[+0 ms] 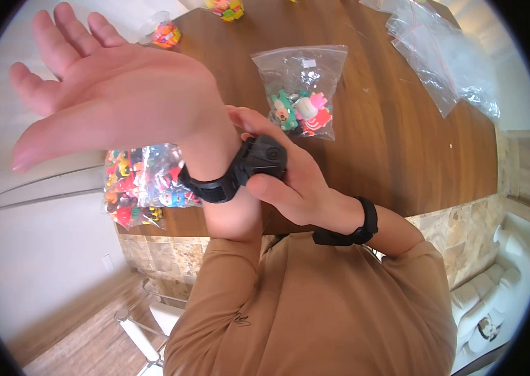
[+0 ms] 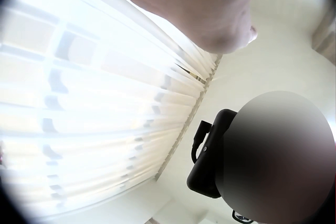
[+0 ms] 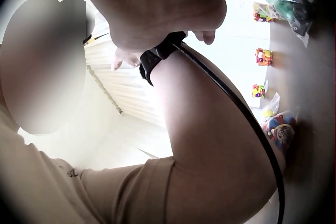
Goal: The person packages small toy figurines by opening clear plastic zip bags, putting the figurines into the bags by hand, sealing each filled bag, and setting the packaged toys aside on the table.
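My left hand [image 1: 121,94] is raised at the upper left of the head view, palm up, fingers spread and holding nothing. A black wrist camera [image 1: 270,156] sits on a black strap [image 1: 215,189] round the left wrist. My right hand [image 1: 296,182] grips this camera, thumb on its near side and fingers behind it. In the right wrist view the right hand [image 3: 157,8] covers most of the camera, and a black cable [image 3: 231,95] runs down past the left forearm. The left wrist view shows part of the left hand [image 2: 199,8] from below.
On the wooden table [image 1: 390,144], a zip bag of colourful figures [image 1: 302,113] lies beyond the hands. More bagged figures [image 1: 130,182] lie under the left arm. Clear plastic bags [image 1: 440,56] are at the far right. Small bright toys [image 1: 226,9] stand along the far edge.
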### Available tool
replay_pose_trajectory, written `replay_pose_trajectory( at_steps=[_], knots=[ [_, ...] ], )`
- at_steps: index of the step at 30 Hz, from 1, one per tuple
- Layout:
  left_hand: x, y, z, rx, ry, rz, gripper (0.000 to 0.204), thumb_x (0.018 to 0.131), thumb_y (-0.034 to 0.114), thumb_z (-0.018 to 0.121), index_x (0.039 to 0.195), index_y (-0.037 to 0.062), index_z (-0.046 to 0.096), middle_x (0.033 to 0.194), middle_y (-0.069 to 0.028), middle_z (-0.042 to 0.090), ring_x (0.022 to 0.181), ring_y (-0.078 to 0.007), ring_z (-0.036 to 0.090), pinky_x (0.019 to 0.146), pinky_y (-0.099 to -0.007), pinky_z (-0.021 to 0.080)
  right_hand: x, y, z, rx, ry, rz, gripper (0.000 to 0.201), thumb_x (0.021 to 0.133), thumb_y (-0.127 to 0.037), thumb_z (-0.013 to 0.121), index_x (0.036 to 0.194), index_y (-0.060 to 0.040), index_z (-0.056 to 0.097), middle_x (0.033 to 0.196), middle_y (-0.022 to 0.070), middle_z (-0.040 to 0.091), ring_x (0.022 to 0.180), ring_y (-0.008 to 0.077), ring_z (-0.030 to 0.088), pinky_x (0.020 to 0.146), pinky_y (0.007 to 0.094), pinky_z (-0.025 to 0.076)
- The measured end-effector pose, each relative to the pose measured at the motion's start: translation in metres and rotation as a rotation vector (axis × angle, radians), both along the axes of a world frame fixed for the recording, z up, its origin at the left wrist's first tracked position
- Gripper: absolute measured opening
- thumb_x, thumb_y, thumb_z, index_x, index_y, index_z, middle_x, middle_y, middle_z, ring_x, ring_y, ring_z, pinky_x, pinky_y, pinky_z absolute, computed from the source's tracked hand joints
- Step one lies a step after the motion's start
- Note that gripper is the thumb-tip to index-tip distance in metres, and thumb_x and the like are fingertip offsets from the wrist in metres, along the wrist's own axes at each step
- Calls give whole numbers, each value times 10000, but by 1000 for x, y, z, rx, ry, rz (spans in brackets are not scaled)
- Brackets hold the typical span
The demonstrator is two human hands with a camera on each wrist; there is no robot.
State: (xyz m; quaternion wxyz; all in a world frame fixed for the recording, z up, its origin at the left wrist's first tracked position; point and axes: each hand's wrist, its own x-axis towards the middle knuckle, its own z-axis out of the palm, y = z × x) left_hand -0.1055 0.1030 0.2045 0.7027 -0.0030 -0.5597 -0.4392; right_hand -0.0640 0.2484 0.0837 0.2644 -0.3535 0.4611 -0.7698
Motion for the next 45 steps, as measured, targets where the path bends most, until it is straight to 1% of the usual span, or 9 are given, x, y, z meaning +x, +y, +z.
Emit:
replay_pose_trajectory(
  at_steps=[6,7,9,10,11,14,16,23,45],
  knots=[
    [7,-19,-36,104,-168,-105,968,921,772,88,1454,-25,224,1400,-318,433,1269,-424,460,1139,-531,249,-26,24,-13,333,384,-36,1202,695,-616,804,1523,35,225,1565,161,316,1440,264,324,1154,430,288],
    [7,-24,-46,120,-184,-102,968,921,772,88,1454,-25,224,1400,-318,433,1269,-424,460,1139,-531,249,-38,30,-12,324,384,-177,1035,713,-431,838,1486,15,313,1463,246,438,1385,365,400,1111,415,360],
    [8,-31,-74,174,-468,-202,927,936,745,68,1425,-17,266,1389,-317,448,1287,-425,444,1126,-531,238,-69,38,-13,360,249,-567,627,808,-246,766,1352,-45,530,1174,132,653,960,199,662,855,308,518],
    [5,-31,-89,407,-305,-372,704,1030,580,275,1323,-35,454,1228,-239,602,1141,-314,576,1006,-440,401,-84,49,0,479,344,-621,319,1008,-86,466,1281,28,585,1167,102,669,1086,193,616,950,311,478],
    [2,-21,-97,437,-339,-366,704,1030,580,275,1323,-35,454,1228,-239,602,1141,-314,576,1006,-440,401,-107,22,-21,72,227,-920,432,1055,-367,453,1233,19,532,1154,102,603,1047,168,564,945,305,440],
    [-10,-2,-125,727,-479,-486,644,1041,472,404,1411,-55,384,1339,-195,526,1262,-283,498,1094,-366,349,-148,30,-58,180,127,-826,372,1038,-321,513,1224,-3,567,1133,72,613,1017,132,562,906,276,453],
    [-7,-10,-167,633,-705,-669,420,1034,321,512,1269,-26,544,1157,-88,622,1074,-158,577,943,-297,438,-167,25,-91,-1,-36,-334,416,1036,-353,512,1233,8,575,1105,71,626,1006,121,563,891,269,457],
    [-8,21,-180,453,-908,-740,228,1005,190,584,1035,-16,675,931,-20,670,810,-71,586,713,-215,460,-152,11,-84,-34,-336,-91,469,1033,-396,495,1165,39,612,1116,116,658,982,177,628,875,311,494],
    [1,19,-208,441,-832,-868,202,1011,114,540,1030,-34,676,933,-22,677,805,-87,598,698,-210,457,-141,9,-84,283,-137,-154,294,1029,-175,499,1155,46,647,1046,58,684,924,114,624,814,251,497]
  ],
)
